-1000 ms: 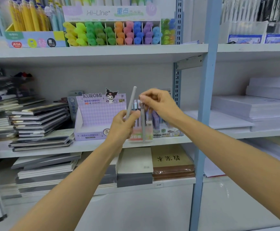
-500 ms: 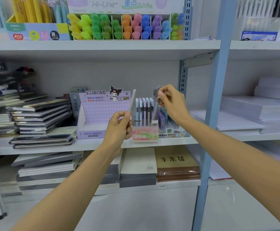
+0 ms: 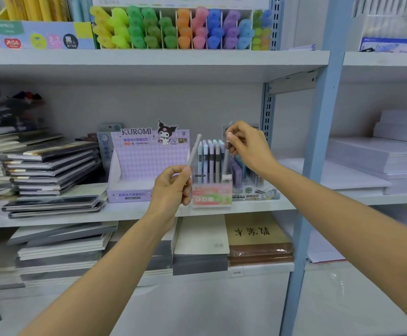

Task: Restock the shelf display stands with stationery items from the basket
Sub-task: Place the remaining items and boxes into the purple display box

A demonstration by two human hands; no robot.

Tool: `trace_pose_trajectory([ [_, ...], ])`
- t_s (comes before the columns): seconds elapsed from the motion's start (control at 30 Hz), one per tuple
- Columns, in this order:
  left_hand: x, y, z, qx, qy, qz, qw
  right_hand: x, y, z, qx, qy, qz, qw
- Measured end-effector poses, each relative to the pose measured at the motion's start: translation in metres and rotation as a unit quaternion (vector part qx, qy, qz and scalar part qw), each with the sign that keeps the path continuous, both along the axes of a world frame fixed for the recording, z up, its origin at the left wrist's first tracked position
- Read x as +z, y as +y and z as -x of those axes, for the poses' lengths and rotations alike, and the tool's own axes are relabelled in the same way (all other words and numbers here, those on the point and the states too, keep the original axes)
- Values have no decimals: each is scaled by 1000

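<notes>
My left hand [image 3: 172,185] grips a grey pen [image 3: 194,151] that points up and slightly right, just left of a clear pen stand [image 3: 212,192] on the middle shelf. The stand holds several pastel pens upright. My right hand [image 3: 247,144] pinches the top of a second grey pen [image 3: 226,161] whose lower end is inside the stand's right side. No basket is in view.
A purple Kuromi display box [image 3: 146,166] stands left of the pen stand, another pen display [image 3: 253,187] to its right. Notebook stacks [image 3: 52,170] fill the left. Highlighters [image 3: 173,27] line the upper shelf. A blue shelf upright [image 3: 318,141] rises at right, paper reams [image 3: 379,161] beyond it.
My right hand carried its grey pen from in front of the stand to the stand's right side and lowered it in. My left hand with its pen stayed almost still.
</notes>
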State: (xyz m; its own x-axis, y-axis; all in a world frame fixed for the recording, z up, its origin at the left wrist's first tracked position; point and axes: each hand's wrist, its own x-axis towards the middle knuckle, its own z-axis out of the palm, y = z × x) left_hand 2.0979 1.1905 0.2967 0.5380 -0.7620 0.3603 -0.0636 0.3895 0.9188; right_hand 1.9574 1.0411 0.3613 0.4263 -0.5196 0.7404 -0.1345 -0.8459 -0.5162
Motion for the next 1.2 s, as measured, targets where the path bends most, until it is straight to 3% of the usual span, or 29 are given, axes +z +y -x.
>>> trace_pose_trajectory([
  [0.33,-1,-3,0,2,-6,-5,1000,-6,-2,-4,6,26,-1,1000],
  [0.6,-1,2,0,-2,-6,-6,1000,-10,1,-6,-76,38,30,996],
  [0.7,1,5,3,-3,-16,-11,1000,-1,15,2,69,-39,-64,995],
  [0.8,5,8,6,-1,-14,-11,1000,2,26,9,193,3,-103,976],
  [1.0,21,16,10,-66,93,101,988,-5,38,25,255,-40,-184,949],
  [1.1,22,16,15,-61,96,121,986,-11,45,31,281,22,-194,940],
  [1.2,23,17,18,-26,44,115,992,-13,52,34,276,94,-174,941],
])
